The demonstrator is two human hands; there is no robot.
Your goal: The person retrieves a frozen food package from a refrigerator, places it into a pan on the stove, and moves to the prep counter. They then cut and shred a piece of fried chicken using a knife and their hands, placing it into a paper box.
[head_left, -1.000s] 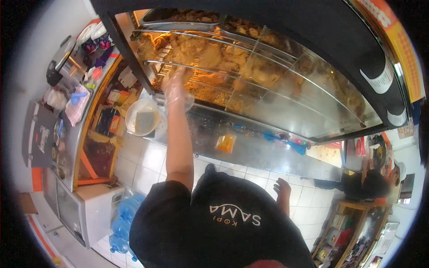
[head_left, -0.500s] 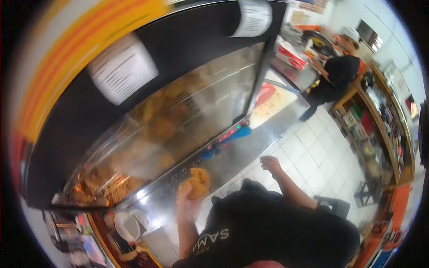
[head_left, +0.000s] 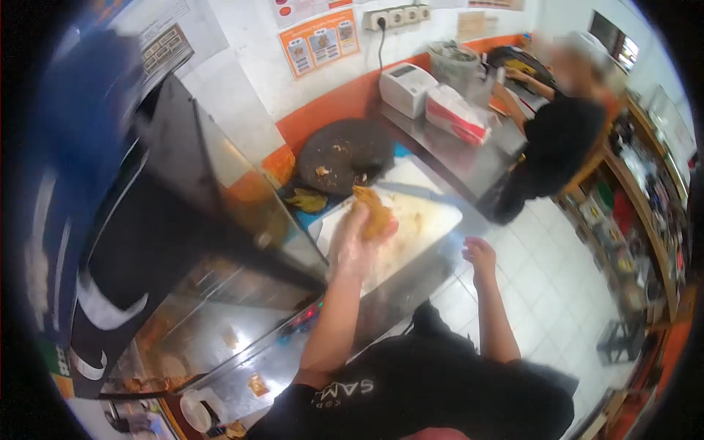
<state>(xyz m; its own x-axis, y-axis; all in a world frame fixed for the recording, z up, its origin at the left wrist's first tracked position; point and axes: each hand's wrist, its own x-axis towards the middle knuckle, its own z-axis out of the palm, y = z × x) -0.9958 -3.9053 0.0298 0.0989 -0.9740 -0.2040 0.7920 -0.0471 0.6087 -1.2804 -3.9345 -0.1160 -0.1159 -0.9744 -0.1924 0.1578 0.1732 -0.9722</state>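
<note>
My left hand (head_left: 353,242), in a clear plastic glove, grips a golden-brown piece of fried chicken (head_left: 374,213) above a white cutting board (head_left: 433,218). Behind the board lies a knife (head_left: 418,192) with its blade near the far edge. A dark round mortar (head_left: 345,154) stands beyond the chicken, with food bits on it. My right hand (head_left: 479,251) hangs over the counter's edge, bare, its fingers partly curled and apart, holding nothing.
At left is the glass display case (head_left: 220,286). A person in a white cap (head_left: 565,132) works at the back right counter. A white printer (head_left: 408,89) and a red-white package (head_left: 458,117) stand nearby. Wooden shelves (head_left: 638,213) line the right side.
The view has turned right, from the display case to the cutting board. My left hand has come out of the case with the chicken and is now over the board.
</note>
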